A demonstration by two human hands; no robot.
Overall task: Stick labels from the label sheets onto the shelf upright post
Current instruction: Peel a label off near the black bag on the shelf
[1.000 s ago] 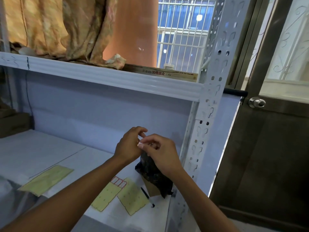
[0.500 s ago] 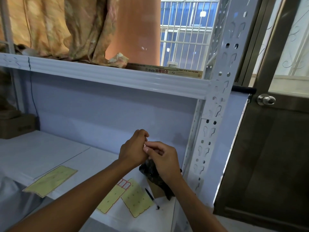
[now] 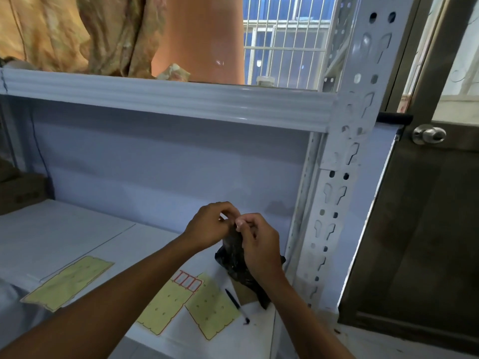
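My left hand (image 3: pixel 210 225) and my right hand (image 3: pixel 259 242) meet fingertip to fingertip above the lower shelf, pinching a small white label (image 3: pixel 223 218) between them. The label is mostly hidden by the fingers. The white perforated upright post (image 3: pixel 344 161) stands just right of my hands, with pale labels stuck on its face near the shelf beam. Three yellow label sheets lie on the shelf board: one at the left (image 3: pixel 68 282), one below my left forearm (image 3: pixel 166 304) that still carries a row of red-bordered labels (image 3: pixel 188 281), and one beside it (image 3: pixel 212 307).
A crumpled black plastic bag (image 3: pixel 233 257) lies on the shelf under my right hand, with a pen (image 3: pixel 236 305) in front of it. The white shelf beam (image 3: pixel 166 97) runs overhead. A dark door with a round knob (image 3: pixel 429 134) stands right of the post.
My hands have stayed together, working the label between the fingertips. The view has moved closer to the post and tilted up slightly.
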